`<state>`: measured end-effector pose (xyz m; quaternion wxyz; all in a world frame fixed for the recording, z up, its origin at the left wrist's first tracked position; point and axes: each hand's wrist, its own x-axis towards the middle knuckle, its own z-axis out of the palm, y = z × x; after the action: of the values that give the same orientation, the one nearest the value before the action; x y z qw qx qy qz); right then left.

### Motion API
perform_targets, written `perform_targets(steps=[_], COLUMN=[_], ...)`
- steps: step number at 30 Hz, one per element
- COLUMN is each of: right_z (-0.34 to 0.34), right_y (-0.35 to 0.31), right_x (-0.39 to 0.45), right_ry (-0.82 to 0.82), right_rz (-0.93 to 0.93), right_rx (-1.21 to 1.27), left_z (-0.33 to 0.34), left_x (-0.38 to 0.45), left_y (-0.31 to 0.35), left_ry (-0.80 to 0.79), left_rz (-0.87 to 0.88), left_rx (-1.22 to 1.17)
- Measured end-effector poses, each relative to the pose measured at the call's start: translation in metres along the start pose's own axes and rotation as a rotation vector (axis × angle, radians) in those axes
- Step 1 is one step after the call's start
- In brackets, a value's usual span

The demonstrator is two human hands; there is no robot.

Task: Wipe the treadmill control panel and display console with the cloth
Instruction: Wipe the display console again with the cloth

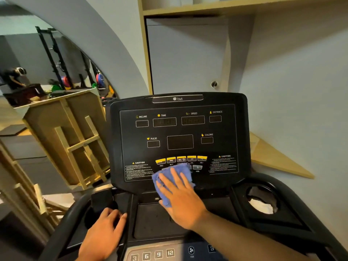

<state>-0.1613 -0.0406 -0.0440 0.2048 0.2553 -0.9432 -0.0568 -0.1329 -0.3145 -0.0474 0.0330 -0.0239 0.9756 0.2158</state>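
The black treadmill display console point(178, 129) stands upright ahead, with dark readouts and a row of yellow buttons point(181, 159). A blue cloth point(170, 177) lies against the console's lower edge, just under those buttons. My right hand point(180, 198) presses flat on the cloth with straight, spread fingers. My left hand point(105, 232) grips the left side of the console frame, fingers curled over a black edge. The lower control panel point(160, 254) with number keys shows at the bottom.
A cup holder point(263, 202) with something white inside sits at the right of the console. A wooden crate point(75, 136) and loose wooden frames stand to the left. A grey wall and wooden shelf are close behind the console.
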Motion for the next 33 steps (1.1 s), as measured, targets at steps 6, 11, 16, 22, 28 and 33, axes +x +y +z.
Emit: perform_targets(steps=[6, 11, 16, 22, 28, 33], right_z=[-0.025, -0.038, -0.042, -0.027, -0.024, -0.036], right_y=[0.034, 0.086, 0.074, -0.006, 0.001, 0.049], right_x=[0.028, -0.002, 0.026, 0.106, 0.094, 0.084], right_ry=[-0.135, -0.221, -0.181, -0.078, -0.065, -0.053], right_rz=[-0.272, -0.296, -0.461, -0.596, -0.538, -0.569], right_rx=[0.183, 0.164, 0.054, 0.013, 0.025, -0.062], left_z=[0.003, 0.002, 0.007, 0.009, 0.010, 0.008], left_x=[-0.003, -0.003, -0.001, 0.000, 0.000, -0.002], left_y=[-0.006, -0.006, -0.013, -0.014, -0.015, -0.014], left_ry=[0.017, 0.009, 0.041, 0.051, 0.054, 0.053], left_rz=[0.037, 0.053, 0.072, 0.050, 0.059, 0.065], left_rx=[0.008, 0.000, -0.018, -0.021, -0.014, -0.039])
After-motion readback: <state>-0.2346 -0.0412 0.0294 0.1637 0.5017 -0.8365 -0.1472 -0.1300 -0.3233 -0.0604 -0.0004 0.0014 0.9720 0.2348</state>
